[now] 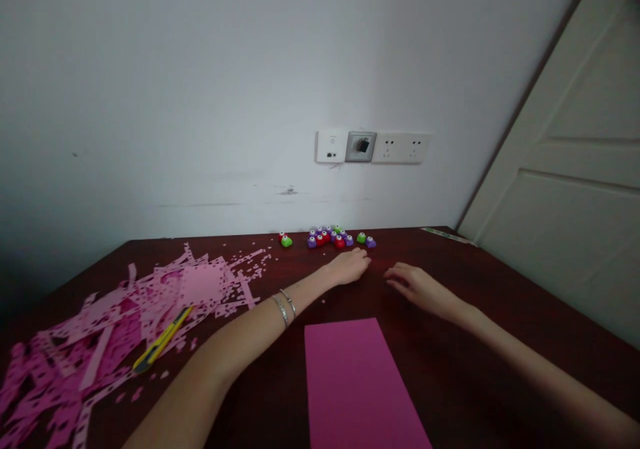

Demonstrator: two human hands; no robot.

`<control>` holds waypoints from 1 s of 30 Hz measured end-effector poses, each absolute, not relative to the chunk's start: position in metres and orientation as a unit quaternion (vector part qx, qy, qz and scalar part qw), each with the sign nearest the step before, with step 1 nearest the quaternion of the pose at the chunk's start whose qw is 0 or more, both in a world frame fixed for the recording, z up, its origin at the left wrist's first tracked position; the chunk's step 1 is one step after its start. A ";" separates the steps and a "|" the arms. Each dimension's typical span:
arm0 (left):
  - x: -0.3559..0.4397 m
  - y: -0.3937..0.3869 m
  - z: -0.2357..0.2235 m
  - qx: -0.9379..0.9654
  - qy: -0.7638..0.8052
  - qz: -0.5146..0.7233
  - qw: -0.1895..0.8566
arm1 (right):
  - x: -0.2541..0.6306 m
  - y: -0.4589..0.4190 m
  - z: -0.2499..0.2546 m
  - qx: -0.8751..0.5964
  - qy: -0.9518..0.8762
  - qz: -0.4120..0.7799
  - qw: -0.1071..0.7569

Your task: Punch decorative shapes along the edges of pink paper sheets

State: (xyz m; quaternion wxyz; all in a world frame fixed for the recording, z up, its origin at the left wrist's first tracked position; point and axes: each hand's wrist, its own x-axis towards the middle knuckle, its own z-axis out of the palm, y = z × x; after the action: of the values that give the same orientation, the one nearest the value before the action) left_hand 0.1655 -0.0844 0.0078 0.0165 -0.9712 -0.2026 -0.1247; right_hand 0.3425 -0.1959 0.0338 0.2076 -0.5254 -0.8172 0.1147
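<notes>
My left hand (350, 266) reaches over the dark table just in front of a row of small punches (325, 238) in purple, red and green with eye-like tops. Its fingers are loosely bent and slightly apart, with nothing visible in them. Bracelets (285, 306) circle that wrist. To its right, my right hand (413, 284) hovers low over the table, thumb apart from the loosely bent fingers and no object showing between them. A flat sheet of pink paper (357, 382) lies nearer to me, below both hands, and neither touches it.
A heap of pink paper scraps (135, 316) full of punched holes covers the table's left side, with a yellow utility knife (164, 339) on it. A thin ruler-like strip (447, 236) lies at the back right. Wall sockets (400, 148) sit above the table's rear edge (240, 237).
</notes>
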 end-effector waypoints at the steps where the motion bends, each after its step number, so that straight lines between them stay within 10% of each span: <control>1: 0.173 -0.076 0.005 -0.967 -0.219 -0.129 -0.008 | 0.357 -0.188 0.029 -0.546 -0.802 0.102 0.220; 19: 0.202 -0.038 0.006 -0.957 -0.257 -0.047 -0.129 | 0.395 -0.122 0.001 -0.626 -0.751 0.162 0.132; 30: 0.042 -0.057 0.044 -0.927 -0.366 0.073 -0.032 | 0.311 -0.131 0.022 -0.492 -0.833 0.187 0.168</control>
State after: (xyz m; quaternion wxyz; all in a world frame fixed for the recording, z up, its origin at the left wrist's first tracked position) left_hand 0.0415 -0.0566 0.0444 -0.0322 -0.9271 -0.3661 0.0733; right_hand 0.3107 -0.1306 0.0215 0.1684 -0.4921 -0.8335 0.1867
